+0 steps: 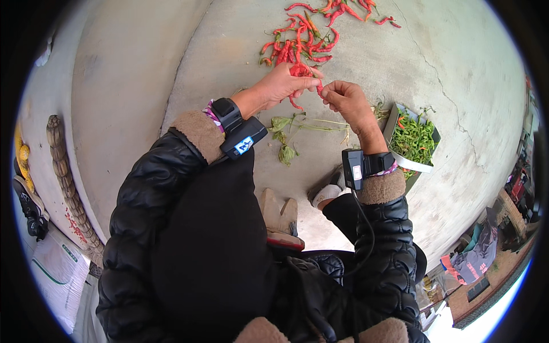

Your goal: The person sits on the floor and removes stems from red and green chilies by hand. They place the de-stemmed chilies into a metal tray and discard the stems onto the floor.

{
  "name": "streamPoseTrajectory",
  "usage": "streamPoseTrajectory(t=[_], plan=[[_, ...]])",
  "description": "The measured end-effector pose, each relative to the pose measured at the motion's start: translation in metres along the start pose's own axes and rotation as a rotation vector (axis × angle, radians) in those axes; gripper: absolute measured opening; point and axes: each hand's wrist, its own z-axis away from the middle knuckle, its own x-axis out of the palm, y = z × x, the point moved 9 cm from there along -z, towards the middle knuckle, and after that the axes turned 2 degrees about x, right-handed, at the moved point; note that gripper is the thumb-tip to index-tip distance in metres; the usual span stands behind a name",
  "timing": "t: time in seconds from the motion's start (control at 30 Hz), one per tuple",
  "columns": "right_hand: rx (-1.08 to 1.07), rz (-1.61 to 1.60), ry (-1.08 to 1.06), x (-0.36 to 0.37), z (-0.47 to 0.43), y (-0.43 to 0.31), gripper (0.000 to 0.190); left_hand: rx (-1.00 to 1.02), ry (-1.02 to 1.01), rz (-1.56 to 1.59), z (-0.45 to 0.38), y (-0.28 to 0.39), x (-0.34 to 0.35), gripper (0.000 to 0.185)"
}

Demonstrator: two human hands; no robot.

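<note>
A small bunch of wrinkled red chili peppers [300, 70] is in my left hand [274, 88], one hanging below the fingers. A single red chili pepper [320, 88] spans the gap between my hands. Its lower end is pinched between the thumb and fingertips of my right hand [349, 105]. Just beyond my left hand lies a pile of red chili peppers [300, 40] on the concrete floor, some with green stems. On the floor below my hands is a cut plant stalk [319, 126] with wilted green leaves [286, 154].
To the right stands a grey box [391, 122] full of small green chilies [414, 137]. More red chilies [343, 8] lie farther off. My shoe [328, 188] and a wooden stool [281, 214] are close below. At left are a long segmented roll [64, 171], black shoes [32, 210] and a white sack [60, 274].
</note>
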Motion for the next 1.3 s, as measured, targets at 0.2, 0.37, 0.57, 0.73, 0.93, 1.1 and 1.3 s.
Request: streamPoseTrajectory(t=[0.2,0.37,0.57,0.73,0.93,1.1,1.3], plan=[[-0.192,-0.171,0.089,0.004,-0.001,-0.022,0.010,0.027,-0.008,0.313,-0.003,0.001,-0.008,0.014],[-0.232,-0.449,0.058,0.009,0.002,-0.022,0.010,-0.048,-0.155,0.593,-0.002,-0.007,0.004,0.016],[-0.218,-0.458,0.048,0.012,0.004,-0.020,0.009,-0.085,-0.181,0.695,-0.002,-0.012,0.008,0.019],[-0.226,-0.217,-0.006,0.020,0.005,-0.027,0.016,-0.081,-0.083,0.607,-0.001,-0.010,0.001,0.017],[-0.288,-0.140,0.196,-0.004,0.004,-0.037,0.014,-0.014,-0.083,0.263,0.000,0.002,0.004,0.012],[-0.259,-0.093,0.133,0.006,-0.003,-0.025,0.013,-0.042,-0.140,-0.024,0.003,0.000,0.008,0.011],[0.037,-0.759,-0.163,0.008,0.006,0.029,0.012,-0.026,-0.262,-0.211,0.006,-0.010,0.013,0.011]])
